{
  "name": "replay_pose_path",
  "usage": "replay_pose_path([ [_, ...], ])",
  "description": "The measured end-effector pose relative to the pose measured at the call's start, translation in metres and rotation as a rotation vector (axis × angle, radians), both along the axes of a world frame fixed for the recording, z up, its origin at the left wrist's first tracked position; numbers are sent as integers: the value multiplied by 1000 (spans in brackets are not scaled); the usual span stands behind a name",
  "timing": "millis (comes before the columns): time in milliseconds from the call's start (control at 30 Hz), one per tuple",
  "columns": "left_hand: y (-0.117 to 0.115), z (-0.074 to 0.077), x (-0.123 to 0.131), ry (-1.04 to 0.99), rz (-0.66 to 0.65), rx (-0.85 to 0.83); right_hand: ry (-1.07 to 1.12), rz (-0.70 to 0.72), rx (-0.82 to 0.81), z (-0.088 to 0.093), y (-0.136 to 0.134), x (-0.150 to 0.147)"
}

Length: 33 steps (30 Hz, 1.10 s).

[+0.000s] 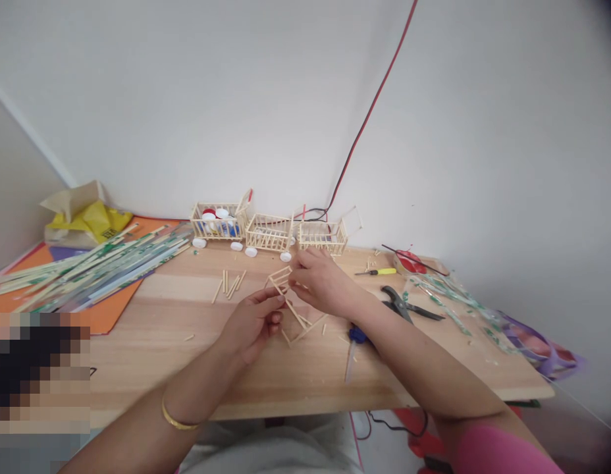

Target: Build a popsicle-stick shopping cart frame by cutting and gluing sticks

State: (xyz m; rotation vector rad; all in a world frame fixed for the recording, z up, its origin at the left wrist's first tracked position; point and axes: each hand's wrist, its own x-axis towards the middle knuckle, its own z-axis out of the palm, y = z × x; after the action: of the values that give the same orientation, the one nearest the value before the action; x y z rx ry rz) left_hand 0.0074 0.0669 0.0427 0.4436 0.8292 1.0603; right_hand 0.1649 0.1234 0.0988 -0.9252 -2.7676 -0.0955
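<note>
My left hand [253,324] pinches a small open frame of thin wooden sticks [308,331] between thumb and fingers, just above the table. The frame is tilted, its near end toward me. At its far end my right hand [318,280] has its fingertips pressed together; what they hold, if anything, is hidden. Several loose cut sticks [226,283] lie left of the frame. Behind it stand three little stick-built carts: a left cart [219,227] filled with bottles and caps, a middle cart [270,236] on white wheels, and a right cart [322,236] partly behind my right hand.
Long sticks in plastic wrap [103,270] cover an orange sheet [110,316] on the left. Right of my forearm are black-handled cutters [397,303], a yellow-handled tool [386,271] and plastic wrappers [453,303]. A blue-ended tool [355,334] is partly under my forearm.
</note>
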Motion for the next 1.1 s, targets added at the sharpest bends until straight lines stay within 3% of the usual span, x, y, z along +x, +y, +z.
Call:
replay_pose_path([
  [1100, 1, -3, 1, 44, -7, 16, -188, 18, 84, 9, -2, -6],
])
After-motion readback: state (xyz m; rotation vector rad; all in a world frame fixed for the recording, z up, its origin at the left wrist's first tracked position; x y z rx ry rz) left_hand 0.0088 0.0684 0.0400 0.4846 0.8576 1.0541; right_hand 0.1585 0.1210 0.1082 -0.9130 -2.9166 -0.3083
